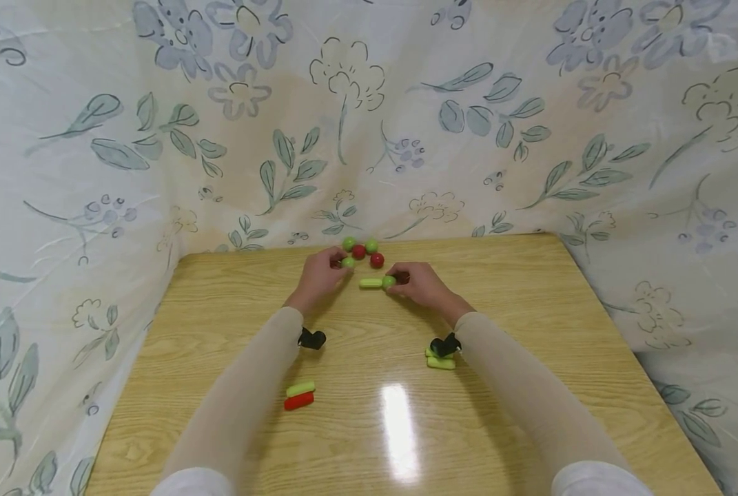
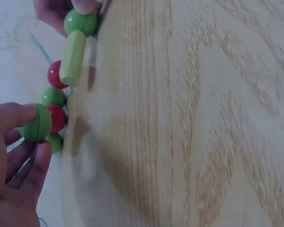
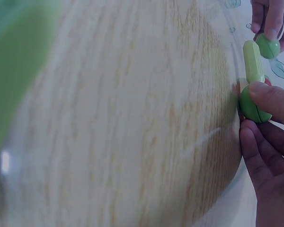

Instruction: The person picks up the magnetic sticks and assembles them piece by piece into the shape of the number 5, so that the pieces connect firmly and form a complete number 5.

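My left hand (image 1: 323, 275) pinches a green ball (image 2: 36, 124) between thumb and fingers, near the far edge of the table. To its right, my right hand (image 1: 423, 282) grips another green ball (image 3: 252, 105). A ribbed yellow-green stick (image 1: 371, 283) extends from that ball toward the left, its free end pointing at the left hand's side. In the left wrist view the stick (image 2: 73, 57) meets the ball (image 2: 80, 23) end-on. Just beyond the hands lie two red balls (image 1: 377, 260) and two more green balls (image 1: 371, 246), close together.
On the wooden table (image 1: 369, 331), a yellow-green stick (image 1: 300, 389) lies beside a red stick (image 1: 299, 401) near the left forearm. More yellow-green sticks (image 1: 441, 362) lie by the right wrist, partly covered by a black wrist camera (image 1: 446, 344). Floral cloth (image 1: 369, 138) hangs behind.
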Demonstrator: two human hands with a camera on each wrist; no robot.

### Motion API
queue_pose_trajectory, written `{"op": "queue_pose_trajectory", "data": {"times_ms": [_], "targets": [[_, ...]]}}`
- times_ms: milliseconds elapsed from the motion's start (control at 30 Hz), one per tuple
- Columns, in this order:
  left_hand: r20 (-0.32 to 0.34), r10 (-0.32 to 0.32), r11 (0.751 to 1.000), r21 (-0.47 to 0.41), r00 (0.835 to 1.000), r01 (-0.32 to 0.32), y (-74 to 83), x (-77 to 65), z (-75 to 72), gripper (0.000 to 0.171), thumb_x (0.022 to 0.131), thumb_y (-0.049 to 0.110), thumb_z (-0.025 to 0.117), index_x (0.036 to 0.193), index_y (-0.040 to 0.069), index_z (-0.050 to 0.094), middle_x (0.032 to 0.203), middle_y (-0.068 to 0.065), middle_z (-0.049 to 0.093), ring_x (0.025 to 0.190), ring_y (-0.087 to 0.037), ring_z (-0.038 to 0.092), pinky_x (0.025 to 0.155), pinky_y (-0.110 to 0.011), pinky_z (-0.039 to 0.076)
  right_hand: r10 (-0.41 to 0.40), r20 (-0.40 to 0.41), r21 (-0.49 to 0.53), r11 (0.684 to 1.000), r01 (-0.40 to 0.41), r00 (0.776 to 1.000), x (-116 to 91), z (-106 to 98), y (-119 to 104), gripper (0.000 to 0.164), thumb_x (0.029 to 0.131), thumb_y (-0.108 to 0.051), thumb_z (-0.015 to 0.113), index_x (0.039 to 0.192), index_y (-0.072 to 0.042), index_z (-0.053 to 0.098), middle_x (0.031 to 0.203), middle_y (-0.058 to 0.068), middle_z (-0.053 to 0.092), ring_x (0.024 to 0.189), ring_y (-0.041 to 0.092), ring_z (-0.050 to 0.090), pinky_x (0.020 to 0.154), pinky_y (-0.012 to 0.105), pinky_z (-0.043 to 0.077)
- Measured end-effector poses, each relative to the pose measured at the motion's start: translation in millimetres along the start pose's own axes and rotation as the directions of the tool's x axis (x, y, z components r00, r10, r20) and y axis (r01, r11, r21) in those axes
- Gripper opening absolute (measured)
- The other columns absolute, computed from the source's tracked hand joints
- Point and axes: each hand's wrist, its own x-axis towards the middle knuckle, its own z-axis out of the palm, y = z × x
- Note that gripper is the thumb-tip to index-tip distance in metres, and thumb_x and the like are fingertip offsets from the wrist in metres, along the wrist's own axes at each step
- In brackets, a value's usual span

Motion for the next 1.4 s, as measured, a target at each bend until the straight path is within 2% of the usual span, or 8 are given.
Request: {"op": "queue_pose_trajectory", "data": {"times_ms": [133,367,633,967,1200,1400], "targets": [[0.015,0.019,1.0,0.012,1.0,-0.019,3.7,-2.9,-4.7,0.028,0.1,0.009,0.079,0.126,0.005,0.074,0.125,-0.01,0.074,0.108,-0.024,0.069,0.1,-0.039,0.057,0.0,-0.002,-0.002,1.0,0.0,1.0,0,0,0,0.023,0.096,-0.018,0.087,0.117,-0.011,0.078,0.108,0.003,0.074,0.1,0.021,0.068,0.091,0.039,0.058],[0.058,0.058,0.998,0.026,0.997,-0.059,1.4,-8.9,-11.2,0.03,0.1,0.012,0.08,0.129,0.004,0.075,0.124,-0.01,0.075,0.106,-0.025,0.069,0.097,-0.04,0.058,-0.002,-0.002,0.006,1.0,0.002,1.0,-1,0,-1,0.023,0.096,-0.018,0.087,0.116,-0.011,0.079,0.108,0.002,0.074,0.101,0.02,0.068,0.092,0.039,0.058],[0.128,0.05,0.998,0.019,0.99,-0.053,-3.3,-18.9,-16.2,0.033,0.103,0.014,0.078,0.134,0.003,0.075,0.128,-0.01,0.075,0.108,-0.024,0.068,0.097,-0.04,0.058,-0.006,0.0,-0.002,1.0,0.006,1.0,-1,-2,-2,0.026,0.096,-0.018,0.088,0.118,-0.01,0.079,0.109,0.003,0.074,0.101,0.02,0.069,0.093,0.039,0.058],[0.155,0.031,0.999,0.007,0.987,-0.032,-10.5,-25.5,-9.3,0.034,0.101,0.016,0.081,0.133,0.004,0.076,0.13,-0.011,0.074,0.109,-0.024,0.07,0.098,-0.039,0.058,-0.007,0.001,-0.015,1.0,0.007,1.0,-2,-2,-2,0.025,0.096,-0.019,0.087,0.119,-0.01,0.079,0.109,0.002,0.075,0.101,0.02,0.068,0.092,0.039,0.058],[0.154,0.057,0.997,0.04,0.986,-0.064,-13.2,-26.3,-3.5,0.034,0.102,0.016,0.08,0.133,0.003,0.076,0.132,-0.012,0.074,0.113,-0.025,0.07,0.101,-0.04,0.057,-0.008,0.001,-0.019,1.0,0.008,1.0,-2,-1,-3,0.023,0.096,-0.019,0.087,0.116,-0.011,0.078,0.108,0.002,0.074,0.1,0.02,0.067,0.092,0.039,0.057],[0.148,0.075,0.996,0.033,0.986,-0.08,-15.5,-24.7,1.9,0.033,0.102,0.014,0.08,0.132,0.003,0.077,0.131,-0.012,0.074,0.113,-0.026,0.07,0.101,-0.04,0.057,-0.008,-0.004,-0.018,1.0,0.008,1.0,-2,-1,-2,0.026,0.096,-0.019,0.088,0.119,-0.011,0.079,0.11,0.003,0.075,0.102,0.021,0.068,0.093,0.039,0.057]]}}
